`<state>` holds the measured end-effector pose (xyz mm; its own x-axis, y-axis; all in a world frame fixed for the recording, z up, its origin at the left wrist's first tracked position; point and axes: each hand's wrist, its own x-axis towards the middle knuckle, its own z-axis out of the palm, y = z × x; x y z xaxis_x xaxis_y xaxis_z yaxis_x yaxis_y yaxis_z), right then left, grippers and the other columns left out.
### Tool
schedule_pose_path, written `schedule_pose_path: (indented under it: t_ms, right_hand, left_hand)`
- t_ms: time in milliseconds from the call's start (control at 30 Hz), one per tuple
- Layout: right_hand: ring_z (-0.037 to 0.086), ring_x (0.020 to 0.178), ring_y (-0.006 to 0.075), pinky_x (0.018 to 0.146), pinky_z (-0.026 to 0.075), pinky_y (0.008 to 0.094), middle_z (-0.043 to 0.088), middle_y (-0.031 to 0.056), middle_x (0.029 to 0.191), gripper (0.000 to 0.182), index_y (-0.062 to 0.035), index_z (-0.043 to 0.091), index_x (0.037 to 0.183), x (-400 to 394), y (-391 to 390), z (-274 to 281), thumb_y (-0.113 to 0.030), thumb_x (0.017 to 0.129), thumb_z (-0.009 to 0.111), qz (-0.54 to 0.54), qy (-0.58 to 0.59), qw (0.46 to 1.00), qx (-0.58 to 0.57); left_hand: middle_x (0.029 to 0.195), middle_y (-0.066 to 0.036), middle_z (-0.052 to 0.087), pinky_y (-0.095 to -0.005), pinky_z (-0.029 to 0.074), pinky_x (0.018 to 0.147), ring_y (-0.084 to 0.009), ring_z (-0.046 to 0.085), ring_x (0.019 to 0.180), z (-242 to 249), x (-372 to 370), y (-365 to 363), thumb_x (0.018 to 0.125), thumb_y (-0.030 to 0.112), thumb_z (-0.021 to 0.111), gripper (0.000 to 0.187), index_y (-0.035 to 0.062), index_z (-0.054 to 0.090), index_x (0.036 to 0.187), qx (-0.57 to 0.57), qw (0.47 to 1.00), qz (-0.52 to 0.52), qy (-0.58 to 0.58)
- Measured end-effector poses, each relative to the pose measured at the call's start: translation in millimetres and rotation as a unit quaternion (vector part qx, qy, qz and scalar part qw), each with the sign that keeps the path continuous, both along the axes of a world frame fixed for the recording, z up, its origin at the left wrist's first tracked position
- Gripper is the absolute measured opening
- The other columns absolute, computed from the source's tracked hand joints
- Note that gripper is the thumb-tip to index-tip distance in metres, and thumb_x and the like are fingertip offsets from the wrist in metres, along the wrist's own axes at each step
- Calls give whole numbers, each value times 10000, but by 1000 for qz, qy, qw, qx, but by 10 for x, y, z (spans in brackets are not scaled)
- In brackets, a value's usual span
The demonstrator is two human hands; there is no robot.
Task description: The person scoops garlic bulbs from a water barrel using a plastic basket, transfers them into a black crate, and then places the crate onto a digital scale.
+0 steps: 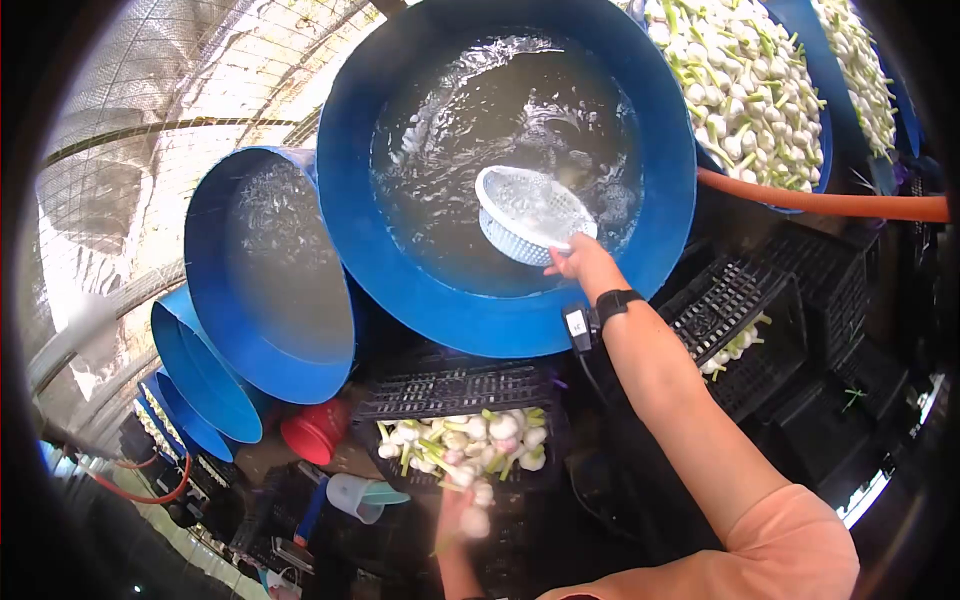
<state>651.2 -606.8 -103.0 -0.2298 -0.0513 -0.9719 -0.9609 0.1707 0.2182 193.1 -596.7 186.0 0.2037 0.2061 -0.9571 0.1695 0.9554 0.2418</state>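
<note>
Right hand (580, 258) grips the rim of a white perforated basket (530, 212), fingers closed on its near edge, inside a big blue tub (400, 270) of murky, rippling water. Basket sits tilted, roughly upside down, mesh bottom facing up & toward the camera, rim part-dipped in the water; it's round, so no clear long axis. Wrist carries a black watch (615, 300) w/ a small black device (577, 325) clipped beside it. Left hand (462, 515), low in frame & blurred, is closed on a white bulb (475, 522) just below a black crate (455, 385) holding white bulbs w/ green stalks (465, 440). A second blue tub (270, 290) of water overlaps the first at left, more blue tubs (195, 370) behind it. Top right, another tub heaped w/ bulbs (735, 85); an orange hose (830, 203) runs across under it. More black crates (740, 310) stack at right, close by the forearm; a red container (315, 430) sits left of the crate.
</note>
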Motion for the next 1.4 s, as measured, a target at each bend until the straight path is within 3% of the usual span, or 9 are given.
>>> schedule_pose_path:
  t_ms: [133, 300, 400, 500, 600, 767, 1000, 1267, 1400]
  right_hand:
    - [533, 1030, 505, 573, 600, 284, 185, 465, 1367, 417, -16, 406, 1335, 133, 0, -253, -170, 950, 444, -145, 52, 986, -62]
    - [550, 1043, 413, 573, 605, 353, 279, 392, 1365, 385, -7, 469, 1276, 194, 103, -425, -174, 933, 514, -211, 63, 965, -144]
    - [551, 1069, 458, 534, 604, 341, 445, 291, 1308, 462, -68, 391, 1359, 32, 34, -513, -189, 925, 495, -160, -111, 977, -84]
    - [567, 1033, 424, 609, 597, 489, 514, 202, 1204, 363, -29, 488, 1244, 167, 30, -432, -84, 886, 501, 18, -215, 962, -169]
    - [634, 891, 378, 628, 594, 513, 590, 187, 1097, 349, -27, 534, 1193, 385, -67, -438, -71, 848, 508, 225, -268, 919, -182]
    - [637, 939, 435, 822, 518, 511, 649, 253, 1028, 490, -22, 529, 1252, 828, -68, -101, -157, 782, 551, 615, -424, 631, -209]
    - [667, 820, 418, 700, 555, 463, 463, 384, 1255, 639, -178, 370, 1415, 1286, 239, 608, -132, 797, 523, 772, -526, 251, -253]
    - [680, 689, 390, 605, 568, 401, 413, 426, 1265, 703, -303, 184, 1480, 1440, 132, 331, -14, 870, 379, 823, -526, 94, -193]
    - [665, 877, 407, 735, 554, 447, 452, 434, 1216, 644, -287, 207, 1475, 1231, 159, 216, -43, 900, 360, 879, -423, 158, -151]
  left_hand:
    - [1197, -157, 526, -402, 560, 688, -262, 600, 960, -507, -340, -593, 889, 19, 570, 603, 108, 285, 1412, 142, 979, 41, 144]
    - [1338, -200, 403, -445, 509, 838, -298, 490, 1138, -1002, 161, -769, 884, 81, 613, 650, 84, 228, 1408, 278, 824, 59, 489]
    - [1382, -159, 355, -478, 479, 883, -304, 457, 1173, -1113, 37, -791, 889, 120, 605, 663, 132, 208, 1419, 254, 836, 59, 483]
    - [1395, -208, 316, -461, 545, 869, -335, 488, 1159, -698, 412, -546, 854, -5, 578, 706, 69, 178, 1431, 186, 864, 129, 451]
    - [1386, -110, 354, -499, 408, 943, -294, 442, 1190, -780, 2, -610, 789, -2, 576, 758, 177, 221, 1434, 192, 871, 136, 431]
    - [1342, -121, 399, -458, 404, 921, -269, 466, 1137, -896, -469, -623, 778, -32, 554, 756, 95, 224, 1446, 211, 869, 43, 445]
    - [1323, -226, 422, -415, 430, 965, -312, 502, 1136, -814, -256, -555, 810, -42, 571, 616, -16, 330, 1376, 267, 811, -9, 521]
    - [1292, -145, 427, -353, 390, 972, -243, 446, 1156, -627, 277, -550, 859, -15, 549, 488, -8, 384, 1318, 329, 806, -42, 490]
    - [1268, -129, 451, -350, 392, 965, -236, 451, 1144, -502, 678, -478, 865, -23, 533, 444, -11, 412, 1292, 321, 830, -15, 456]
